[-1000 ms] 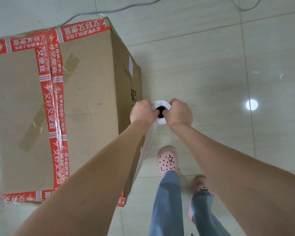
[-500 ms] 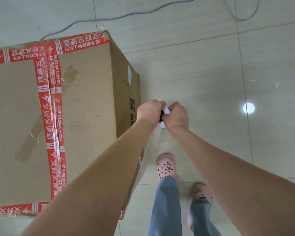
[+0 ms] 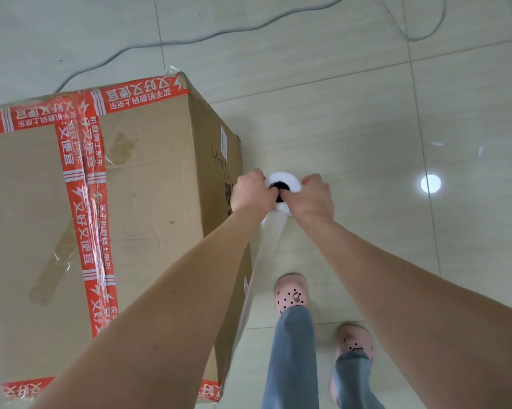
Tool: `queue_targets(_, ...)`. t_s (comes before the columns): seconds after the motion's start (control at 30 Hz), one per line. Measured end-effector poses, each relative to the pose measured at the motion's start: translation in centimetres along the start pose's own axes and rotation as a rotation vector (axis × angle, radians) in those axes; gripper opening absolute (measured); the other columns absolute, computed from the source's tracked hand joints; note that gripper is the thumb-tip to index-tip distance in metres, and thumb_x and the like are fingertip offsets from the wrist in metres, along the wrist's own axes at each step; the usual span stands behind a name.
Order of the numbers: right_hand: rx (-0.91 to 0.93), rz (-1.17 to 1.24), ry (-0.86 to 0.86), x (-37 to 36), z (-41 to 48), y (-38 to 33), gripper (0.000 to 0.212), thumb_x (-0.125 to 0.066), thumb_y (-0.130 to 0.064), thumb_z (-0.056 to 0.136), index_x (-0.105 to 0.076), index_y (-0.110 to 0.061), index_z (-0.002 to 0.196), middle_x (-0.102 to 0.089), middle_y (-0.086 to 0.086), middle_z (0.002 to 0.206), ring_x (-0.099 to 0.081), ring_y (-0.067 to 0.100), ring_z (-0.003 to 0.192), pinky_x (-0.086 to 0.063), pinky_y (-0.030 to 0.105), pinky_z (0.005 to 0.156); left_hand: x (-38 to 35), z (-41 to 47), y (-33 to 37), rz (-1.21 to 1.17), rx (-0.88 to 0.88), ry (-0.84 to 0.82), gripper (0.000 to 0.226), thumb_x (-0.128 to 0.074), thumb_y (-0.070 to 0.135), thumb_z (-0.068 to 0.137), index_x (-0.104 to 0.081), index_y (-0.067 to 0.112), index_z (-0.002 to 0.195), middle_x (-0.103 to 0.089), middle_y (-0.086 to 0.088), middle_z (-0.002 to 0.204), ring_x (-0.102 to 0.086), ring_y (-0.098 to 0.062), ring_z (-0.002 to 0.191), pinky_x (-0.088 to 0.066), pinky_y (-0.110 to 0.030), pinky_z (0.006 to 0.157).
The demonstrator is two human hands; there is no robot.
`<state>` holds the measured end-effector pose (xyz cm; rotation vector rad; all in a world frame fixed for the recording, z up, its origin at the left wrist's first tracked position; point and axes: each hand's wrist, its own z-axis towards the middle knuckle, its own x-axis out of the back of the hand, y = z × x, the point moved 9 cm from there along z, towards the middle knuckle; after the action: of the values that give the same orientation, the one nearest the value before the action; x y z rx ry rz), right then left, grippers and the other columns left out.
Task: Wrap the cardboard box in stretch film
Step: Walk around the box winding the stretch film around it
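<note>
Both arms reach forward and down, nearly straight, with the wrists close together. The left hand [image 3: 250, 193] and the right hand [image 3: 316, 199] each curl tightly round the top end of the film roll [image 3: 284, 178], one on either side, knuckles up. The left hand sits just beside the right side wall of the box [image 3: 154, 208]; whether it touches the wall cannot be told.

The box stands on the tiled floor [image 3: 366, 128], top face up. It is closed and sealed with red tape [image 3: 85, 219] along the far edge and in a double strip across the top. Its contents are hidden.

The roll stands upright beside the box, about midway along the right wall. Its long axis is vertical and its black core opening faces up. A sheet of clear film [image 3: 268, 236] runs from the roll back along the right wall toward the near corner of the box.

A grey cable [image 3: 219, 32] lies on the floor beyond the box. Two pink shoes [image 3: 291, 292] stand just right of the near corner
</note>
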<state>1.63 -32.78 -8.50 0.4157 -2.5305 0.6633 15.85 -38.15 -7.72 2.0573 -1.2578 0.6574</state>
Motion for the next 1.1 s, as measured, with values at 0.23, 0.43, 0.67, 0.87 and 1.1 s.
queue_targets(0.23, -0.046, 0.088, -0.033, -0.2, 1.0, -0.3, 0.021, -0.063, -0.021, 0.082, -0.048, -0.017, 0.096, -0.060, 0.008, 0.108, -0.055, 0.025, 0.082, -0.039, 0.028, 0.066, -0.5, 0.5, 2.9, 0.229, -0.173, -0.134, 0.047, -0.052, 0.009, 0.090, -0.043, 0.018, 0.135, -0.060, -0.008, 0.113, -0.061, -0.026, 0.096, -0.052, -0.035, 0.068)
queue_targets(0.43, 0.033, -0.054, -0.064, 0.0, 1.6, -2.2, 0.016, -0.059, -0.016, 0.083, -0.055, -0.015, 0.098, -0.063, 0.005, 0.099, -0.058, 0.025, 0.081, -0.041, 0.027, 0.061, 0.4, 1.4, 5.1, 0.488, -0.252, -0.135, 0.024, -0.046, 0.002, 0.087, -0.059, 0.014, 0.104, -0.061, -0.007, 0.101, -0.055, -0.024, 0.080, -0.047, -0.030, 0.064)
queue_targets(0.67, 0.263, -0.196, -0.031, 2.1, 2.7, -7.4, 0.029, -0.050, -0.010, 0.080, -0.066, -0.021, 0.102, -0.069, 0.003, 0.099, -0.062, 0.027, 0.089, -0.053, 0.035, 0.077, 2.3, 2.9, 3.8, 0.159, -0.052, -0.078, 0.008, -0.050, 0.014, 0.087, -0.053, 0.007, 0.086, -0.061, -0.010, 0.086, -0.056, -0.025, 0.070, -0.042, -0.028, 0.054)
queue_targets(0.87, 0.092, -0.128, -0.072, 1.8, 4.6, -6.9, 0.038, -0.059, -0.022, 0.083, -0.053, -0.019, 0.120, -0.058, 0.005, 0.119, -0.059, 0.028, 0.104, -0.045, 0.032, 0.081, 3.5, 3.5, 2.6, 0.055, 0.114, -0.062, 0.021, -0.056, 0.024, 0.090, -0.055, 0.007, 0.102, -0.056, -0.006, 0.085, -0.057, -0.025, 0.078, -0.044, -0.029, 0.060)
queue_targets(1.1, 0.167, -0.168, -0.071, 2.0, 5.4, -9.1, 0.024, -0.053, -0.014, 0.081, -0.061, -0.018, 0.103, -0.064, 0.004, 0.102, -0.061, 0.029, 0.091, -0.048, 0.032, 0.072, 4.2, 6.0, 7.1, 0.372, -0.187, -0.081, 0.035, -0.051, 0.012, 0.089, -0.059, 0.020, 0.122, -0.063, -0.006, 0.107, -0.062, -0.027, 0.103, -0.045, -0.030, 0.069)
